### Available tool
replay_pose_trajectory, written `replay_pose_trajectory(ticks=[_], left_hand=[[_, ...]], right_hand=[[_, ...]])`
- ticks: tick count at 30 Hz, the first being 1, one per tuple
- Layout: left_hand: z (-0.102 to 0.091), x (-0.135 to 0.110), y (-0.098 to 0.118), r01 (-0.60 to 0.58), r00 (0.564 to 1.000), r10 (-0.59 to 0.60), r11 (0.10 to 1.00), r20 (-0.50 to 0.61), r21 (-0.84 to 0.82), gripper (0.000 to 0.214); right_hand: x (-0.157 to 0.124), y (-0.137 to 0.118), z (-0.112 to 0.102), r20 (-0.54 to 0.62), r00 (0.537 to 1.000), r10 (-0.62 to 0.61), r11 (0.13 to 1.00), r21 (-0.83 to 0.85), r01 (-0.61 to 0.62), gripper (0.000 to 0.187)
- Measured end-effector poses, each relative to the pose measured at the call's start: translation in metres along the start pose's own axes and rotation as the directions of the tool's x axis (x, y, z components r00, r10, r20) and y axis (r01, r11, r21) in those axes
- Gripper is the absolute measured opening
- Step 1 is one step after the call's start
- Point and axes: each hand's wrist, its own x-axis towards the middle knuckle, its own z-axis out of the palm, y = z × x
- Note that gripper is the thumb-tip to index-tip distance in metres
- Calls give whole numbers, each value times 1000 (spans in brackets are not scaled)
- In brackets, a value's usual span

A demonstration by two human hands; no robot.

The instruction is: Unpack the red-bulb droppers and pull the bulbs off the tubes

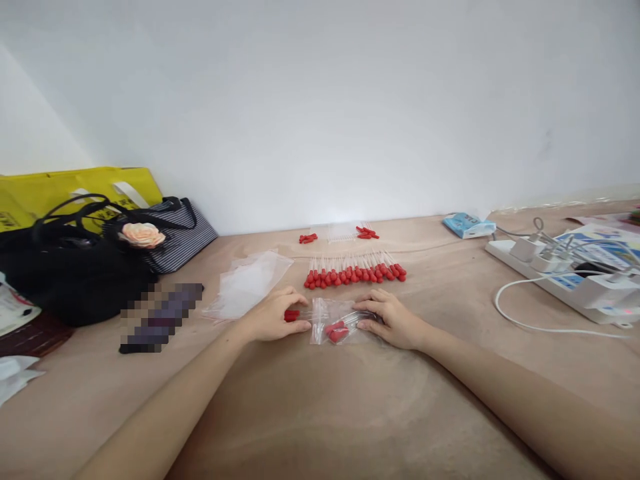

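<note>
- Right at the near side, the bare desk (320, 407) runs between the two forearms.
- Just beyond lies the transparent zip bag (318, 333), flat on the desk between the hands, its zip strip toward the left; red-bulbed droppers (336, 331) (or pieces much like them) show through it, stems pointing right.
- The right hand (395, 320) takes hold of the bag's right end, thumb and fingers on the film around the stems.
- The left hand (273, 317) curves around more red bulbs (291, 315), just beside the zip strip; how firmly it grips them, I cannot tell.
- As for handling, the bag looks light, limp and slippery, best pinched at an edge; the bulbs seem soft and grippy, the thin stems stiff and perhaps brittle, so the bulb end looks the safer hold.
- Farther on, a row of loose droppers (347, 275) lies with bulbs nearest, and a stack of thin plastic bags (250, 283) spreads to its left.
- Farthest, near the wall (320, 120), two small red clusters flank a translucent sheet, with a blue packet (465, 225) well to their right.
</note>
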Motion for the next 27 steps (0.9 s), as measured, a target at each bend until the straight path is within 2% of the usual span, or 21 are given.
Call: replay_pose_trajectory(ticks=[2,6,9,12,14,16,19,21,23,25,27], left_hand=[[5,7,3,18,998,-13,997,65,-73,41],[7,16,5,187,961,-152,972,230,-144,36],[1,15,12,259,920,-240,966,310,-22,20],[-8,9,19,273,901,-308,950,305,154,11],[-16,4,18,298,884,-344,936,316,185,11],[-26,-1,11,355,848,-365,930,384,99,14],[-40,2,-4,465,798,-330,869,504,-167,19],[-43,13,-13,518,802,-330,800,498,-303,23],[-40,32,-18,559,816,-414,742,405,-369,26],[-32,55,-20,617,787,-533,687,310,-384,28],[-20,78,-22,633,773,-579,670,260,-389,32]], right_hand=[[0,0,0,0,1000,-3,1000,-1,3,33],[0,0,0,-1,1000,-5,1000,-6,5,33],[0,-1,-1,-1,1000,-3,1000,-10,3,33],[0,-1,-1,4,1000,0,1000,-19,0,32],[0,-1,-1,4,1000,0,1000,-22,0,32],[1,-1,-1,2,1000,-2,1000,-23,2,31],[1,-1,-1,2,1000,-3,1000,-25,3,31],[1,0,-1,1,1000,-4,1000,-26,4,31],[1,0,-1,1,1000,-5,1000,-27,5,31],[1,-1,-1,2,1000,-3,1000,-27,3,32],[1,-1,-2,6,1000,4,1000,-28,-4,32]])
